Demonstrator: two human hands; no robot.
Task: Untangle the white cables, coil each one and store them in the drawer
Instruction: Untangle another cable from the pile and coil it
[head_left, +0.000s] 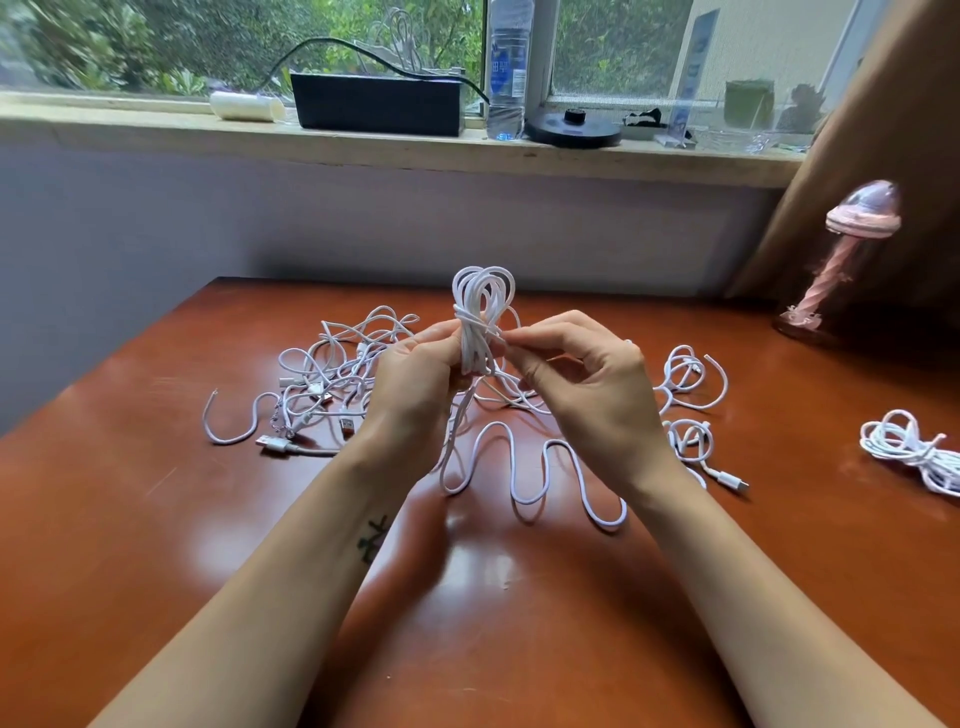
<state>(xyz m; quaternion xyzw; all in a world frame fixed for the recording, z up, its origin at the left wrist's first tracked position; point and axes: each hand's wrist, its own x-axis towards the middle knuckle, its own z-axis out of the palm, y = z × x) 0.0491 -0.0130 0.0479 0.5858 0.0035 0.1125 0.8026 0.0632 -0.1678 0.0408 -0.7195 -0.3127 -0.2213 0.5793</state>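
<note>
My left hand (421, 371) grips a bundle of looped white cable (480, 296) upright above the table, its loops sticking up past my fingers. My right hand (582, 374) pinches a strand of the same cable at the bundle's waist. The cable's loose tail (545, 467) snakes in waves across the table below my hands. A tangled pile of white cables (332, 374) with USB plugs lies to the left. More loose white cable (691, 384) lies to the right. A coiled white cable (909, 447) rests at the far right edge. No drawer is in view.
The brown wooden table (467, 597) meets a wall under a windowsill. A pink jellyfish-shaped lamp (841, 260) stands at the table's back right. On the sill are a black box (379, 104), a water bottle (506, 67) and a round black base (571, 127).
</note>
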